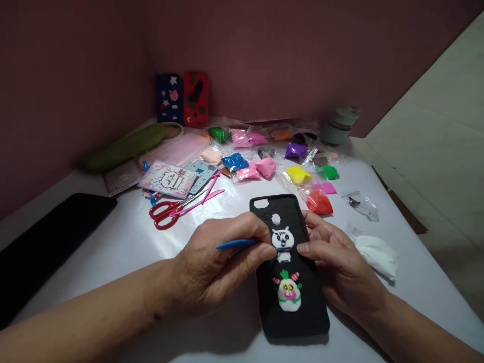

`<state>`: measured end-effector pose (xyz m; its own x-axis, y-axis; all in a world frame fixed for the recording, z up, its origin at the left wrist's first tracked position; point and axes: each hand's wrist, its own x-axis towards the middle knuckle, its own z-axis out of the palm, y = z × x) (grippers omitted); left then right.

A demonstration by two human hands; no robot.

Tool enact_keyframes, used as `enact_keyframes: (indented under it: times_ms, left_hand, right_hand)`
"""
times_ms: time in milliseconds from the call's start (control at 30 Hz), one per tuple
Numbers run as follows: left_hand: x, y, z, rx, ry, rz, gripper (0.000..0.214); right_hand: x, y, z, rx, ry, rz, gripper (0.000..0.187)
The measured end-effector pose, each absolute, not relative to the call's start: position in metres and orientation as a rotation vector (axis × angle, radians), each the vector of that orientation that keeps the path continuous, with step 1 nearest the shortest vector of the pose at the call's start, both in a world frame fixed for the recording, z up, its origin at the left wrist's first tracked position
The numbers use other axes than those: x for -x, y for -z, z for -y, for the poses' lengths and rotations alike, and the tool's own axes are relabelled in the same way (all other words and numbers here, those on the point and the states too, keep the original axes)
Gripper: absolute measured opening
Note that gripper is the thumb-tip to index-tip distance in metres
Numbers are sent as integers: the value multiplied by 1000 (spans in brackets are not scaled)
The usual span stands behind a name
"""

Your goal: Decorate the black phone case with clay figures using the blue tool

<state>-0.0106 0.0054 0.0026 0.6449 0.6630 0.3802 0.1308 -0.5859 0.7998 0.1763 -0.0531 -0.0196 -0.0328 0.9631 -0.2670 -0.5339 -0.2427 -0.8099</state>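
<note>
My left hand [230, 257] pinches a slim blue modelling tool [236, 244], its tip at a small clay figure on a black phone case [293, 322]. The figure is a white clay character [283, 238] with black face lines; a thin blue and purple strip [283, 249] lies just under its head. My right hand [336, 252] grips the case by its right edge, thumb resting on its face near the strip. Lower on the case sits a round white clay figure [290, 294] with striped horns, yellow eyes and a pink snout. White patches show near the camera hole.
Bags of coloured clay, such as yellow [298, 174] and red [319, 201], spread across the back. Red-handled scissors [166, 214] lie by sticker cards [168, 179]. White clay [376, 256] lies right. Two decorated cases [195, 101] lean on the wall; a dark slab [56, 247] is left.
</note>
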Motion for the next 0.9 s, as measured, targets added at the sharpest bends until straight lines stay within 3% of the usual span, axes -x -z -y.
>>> enact_keyframes:
  times_ms: [300,900]
  left_hand:
    - [12,3,-17,-2297,-934,-362,8]
    - [13,2,-16,-2278,-927,-392,8]
  right_hand:
    - [-177,21,52,977,-1603,607,43]
    - [-178,21,52,963,-1607,621,42]
